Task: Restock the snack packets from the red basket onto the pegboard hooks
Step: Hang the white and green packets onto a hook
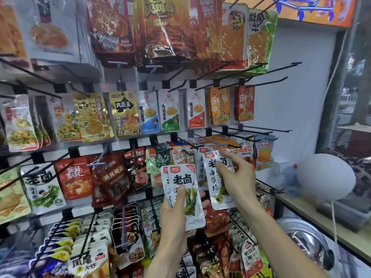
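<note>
Gripping one white packet (219, 177) near its top, the right hand (239, 177) is holding it upright, right under its hook (202, 146). The left hand (176, 215) is gripping a small stack (183, 195) just beside it. The hook is lying up and back from the packet's top edge, nearest the right hand.

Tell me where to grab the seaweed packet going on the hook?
Take the silver seaweed knot packet by its side edge near the top, coming from the right, as the right hand does. It is flat and hangs upright, and a high grip probably keeps its top steady for the hook.
</note>
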### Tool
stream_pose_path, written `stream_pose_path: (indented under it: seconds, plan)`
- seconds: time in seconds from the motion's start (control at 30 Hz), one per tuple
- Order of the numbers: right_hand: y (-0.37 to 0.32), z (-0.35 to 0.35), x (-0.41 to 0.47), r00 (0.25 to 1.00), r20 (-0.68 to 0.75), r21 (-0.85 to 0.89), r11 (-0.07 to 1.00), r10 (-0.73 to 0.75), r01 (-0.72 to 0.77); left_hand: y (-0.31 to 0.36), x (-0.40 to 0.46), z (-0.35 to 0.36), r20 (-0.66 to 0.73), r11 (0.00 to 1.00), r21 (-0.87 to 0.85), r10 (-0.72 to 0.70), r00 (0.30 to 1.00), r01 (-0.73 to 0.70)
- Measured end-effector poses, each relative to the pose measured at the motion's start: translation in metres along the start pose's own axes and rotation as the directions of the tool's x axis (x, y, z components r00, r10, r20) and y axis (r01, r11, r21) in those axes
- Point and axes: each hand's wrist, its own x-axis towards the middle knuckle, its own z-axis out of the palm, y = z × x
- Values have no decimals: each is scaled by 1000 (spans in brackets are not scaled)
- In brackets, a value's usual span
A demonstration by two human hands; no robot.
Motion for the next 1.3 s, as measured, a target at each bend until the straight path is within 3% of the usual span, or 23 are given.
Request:
stream_pose_path:
  seconds: [0.5, 0.63, 0.77, 0.87, 0.97, 1.13, 1.3]
  plan:
    - [8, 40, 36, 999, 1, -266, 963, 36, -35, 9, -1, 12, 67, 998, -62, -28, 997, 32]
    - [10, 50, 41, 998, 44, -328, 944, 47, -30, 11, -6, 13, 33, 1000, 13, 8, 999, -8]
    - [10, 26, 7, 996, 22, -277, 958, 85, -76, 15, -10, 15, 28, 1000, 20, -8, 1000, 8]
    - [0, 9, -25, 994, 34, -43, 994, 102, -101, 12, -12, 22, 31, 999, 40, -15, 999, 14]
    - [-6, 10, -36, 970, 124, 141, 964, 208, -225, -2, -8, 32, 1, 994, 108, -22, 1000, 21]
    - [1, 7, -19, 985, -39, 191, 969, 168, -158, -3, -11, 42, -17, 991, 133, -24, 1000, 26]
    - [4, 10, 11, 991, -73, 148, 984, 112, -100, 12, -24, 49, -17, 967, 253, -5, 1000, 9]
